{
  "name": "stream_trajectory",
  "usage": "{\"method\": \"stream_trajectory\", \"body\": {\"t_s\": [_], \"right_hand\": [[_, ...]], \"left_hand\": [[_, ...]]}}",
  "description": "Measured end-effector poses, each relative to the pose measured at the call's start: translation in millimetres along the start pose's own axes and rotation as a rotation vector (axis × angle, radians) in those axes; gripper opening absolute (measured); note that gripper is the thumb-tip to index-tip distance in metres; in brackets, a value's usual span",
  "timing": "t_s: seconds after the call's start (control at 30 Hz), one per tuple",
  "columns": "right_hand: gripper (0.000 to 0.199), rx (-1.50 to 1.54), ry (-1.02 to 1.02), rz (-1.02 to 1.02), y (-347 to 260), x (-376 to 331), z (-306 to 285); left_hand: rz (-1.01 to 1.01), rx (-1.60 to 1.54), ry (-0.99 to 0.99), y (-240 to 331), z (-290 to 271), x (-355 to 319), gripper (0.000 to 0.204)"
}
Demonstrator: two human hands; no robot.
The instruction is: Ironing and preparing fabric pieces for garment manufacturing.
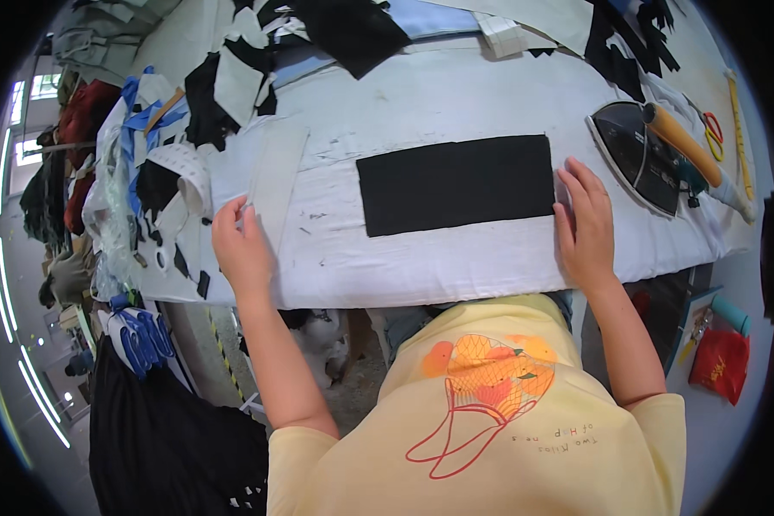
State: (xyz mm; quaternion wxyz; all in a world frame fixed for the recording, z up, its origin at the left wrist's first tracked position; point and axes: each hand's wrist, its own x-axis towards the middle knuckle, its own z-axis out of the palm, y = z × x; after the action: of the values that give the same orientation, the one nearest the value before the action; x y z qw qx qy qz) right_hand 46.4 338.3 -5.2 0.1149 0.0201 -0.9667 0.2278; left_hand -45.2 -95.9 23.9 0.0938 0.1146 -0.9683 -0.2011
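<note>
A flat black rectangle of fabric point(457, 186) lies on the white padded table cover. My right hand point(588, 225) rests at its right edge, fingers slightly bent and apart, the thumb by the fabric's side. To the left, my left hand point(242, 249) is at a pale translucent strip point(280, 168), its fingertips by the strip's left edge. The fingers of that hand are loosely bent, with a gap beside the thumb; nothing shows in its grasp. A clothes iron point(632, 155) with an orange handle sits to the right of my right hand, its dark soleplate showing.
Black and white fabric scraps point(224, 99) are heaped at the back left. More black fabric point(353, 30) lies along the far side. Red-handled scissors point(713, 135) and a yellow tape measure point(740, 138) are beyond the iron. A red pouch point(721, 365) is at lower right.
</note>
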Motion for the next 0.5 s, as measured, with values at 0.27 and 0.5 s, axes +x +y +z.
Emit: {"method": "stream_trajectory", "body": {"t_s": [0.27,0.5], "right_hand": [[0.043,0.048,0.038,-0.042,0,-2,1],[0.046,0.222,0.066,-0.049,-11,-6,-12]], "left_hand": [[-0.207,-0.084,-0.302,-47,-9,48,0.036],[0.419,-0.004,-0.048,42,-47,0,0.015]]}}
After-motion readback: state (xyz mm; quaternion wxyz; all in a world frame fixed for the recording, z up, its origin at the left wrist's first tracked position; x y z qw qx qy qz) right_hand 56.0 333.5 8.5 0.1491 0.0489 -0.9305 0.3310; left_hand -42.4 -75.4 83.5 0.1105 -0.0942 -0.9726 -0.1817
